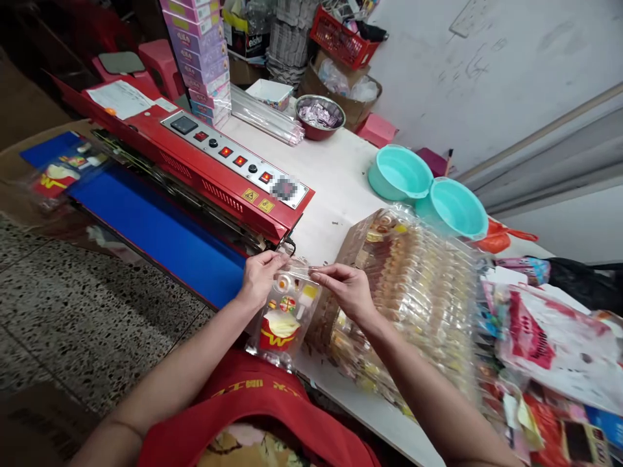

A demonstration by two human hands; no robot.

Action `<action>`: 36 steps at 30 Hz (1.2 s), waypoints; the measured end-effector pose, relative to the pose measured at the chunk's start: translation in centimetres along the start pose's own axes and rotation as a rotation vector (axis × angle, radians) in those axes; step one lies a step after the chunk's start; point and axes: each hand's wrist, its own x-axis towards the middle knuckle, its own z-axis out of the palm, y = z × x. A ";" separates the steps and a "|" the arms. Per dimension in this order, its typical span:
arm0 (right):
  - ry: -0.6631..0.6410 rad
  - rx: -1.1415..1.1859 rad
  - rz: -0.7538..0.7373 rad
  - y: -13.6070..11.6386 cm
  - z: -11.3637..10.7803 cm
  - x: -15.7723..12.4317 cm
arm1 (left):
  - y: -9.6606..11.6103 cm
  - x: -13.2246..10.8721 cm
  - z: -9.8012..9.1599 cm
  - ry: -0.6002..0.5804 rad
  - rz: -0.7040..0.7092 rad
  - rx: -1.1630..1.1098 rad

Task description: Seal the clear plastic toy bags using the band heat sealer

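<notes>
A clear plastic pack (281,324) hangs upright between my hands, with a red-and-yellow fries piece and small food-shaped pieces inside. My left hand (261,279) pinches its top left corner, close to the end of the red machine (204,162). The top right corner is pinched by my right hand (346,288), beside a box (355,243) filled with rows of similar clear packs. A blue conveyor belt (165,227) runs along the machine's near side. Another pack (56,178) lies at the belt's far left end.
Two turquoise basins (400,172) stand behind the box. A metal bowl (320,117) of small packets, clear plastic sleeves (267,115) and stacked pink and purple boxes (202,58) are at the back. Plastic bags (559,344) lie heaped on the right.
</notes>
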 end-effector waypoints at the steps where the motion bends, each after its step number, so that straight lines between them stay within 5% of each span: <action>1: 0.001 0.008 0.024 0.4 0.5 0.1 | -0.8 0.5 -0.4 0.039 0.030 0.040; 7: -0.036 0.099 0.151 2.8 3.5 1.9 | -3.3 3.1 -2.3 0.173 -0.016 0.223; 14: 0.074 0.274 0.297 4.6 5.8 5.1 | -1.0 3.9 -5.4 0.054 -0.315 0.068; 22: 0.168 0.457 0.349 5.3 8.7 6.7 | 0.6 6.2 -9.0 0.250 -0.181 0.049; 26: 0.259 0.043 0.081 4.7 2.2 7.5 | 2.4 8.3 -12.2 0.459 -0.056 0.250; 29: 0.535 -0.536 -0.179 4.3 -7.1 9.3 | 3.6 9.1 -14.5 0.691 0.234 0.670; 31: 0.693 -0.878 -0.174 4.2 -13.5 10.8 | 3.9 8.7 -15.1 0.808 0.430 0.921; 33: 0.804 -1.070 -0.061 4.5 -18.7 12.1 | 3.5 7.5 -14.7 0.794 0.546 1.028; 36: 0.741 -1.242 0.044 5.3 -23.4 13.6 | 1.9 5.1 -13.1 0.638 0.661 1.047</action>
